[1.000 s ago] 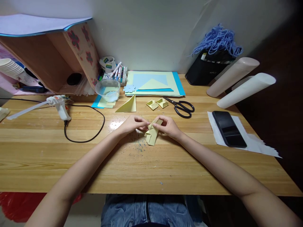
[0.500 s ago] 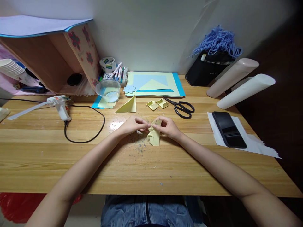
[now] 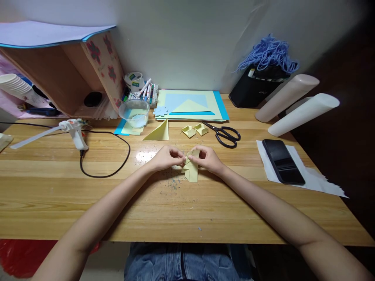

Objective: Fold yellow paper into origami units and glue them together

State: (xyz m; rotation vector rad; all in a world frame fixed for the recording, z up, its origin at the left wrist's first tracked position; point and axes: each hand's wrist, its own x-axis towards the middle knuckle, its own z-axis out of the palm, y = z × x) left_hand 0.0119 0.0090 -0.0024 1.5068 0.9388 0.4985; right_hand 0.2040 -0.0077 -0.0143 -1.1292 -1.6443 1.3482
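Black scissors point(image 3: 218, 130) lay on wooden desk point(image 3: 175, 218). Right of scissors, black phone point(image 3: 283, 161) rested on torn white paper point(image 3: 320, 181). Behind scissors, to right, stood black container point(image 3: 252, 93), blue yarn point(image 3: 271, 54) heaped on top; pinkish roll point(image 3: 287, 96) and white roll point(image 3: 304, 114) stood right of scissors. Well left of scissors sat white glue gun point(image 3: 76, 133); markers point(image 3: 146, 92) lay behind scissors, to left.

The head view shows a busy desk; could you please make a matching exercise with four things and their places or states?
1. Yellow paper strip
2. Phone
3. Glue gun
4. Blue yarn

A. On torn white paper
B. Atop the black container
C. Between left hand and right hand
D. Joined to a black cord

Pairs: 1-C, 2-A, 3-D, 4-B
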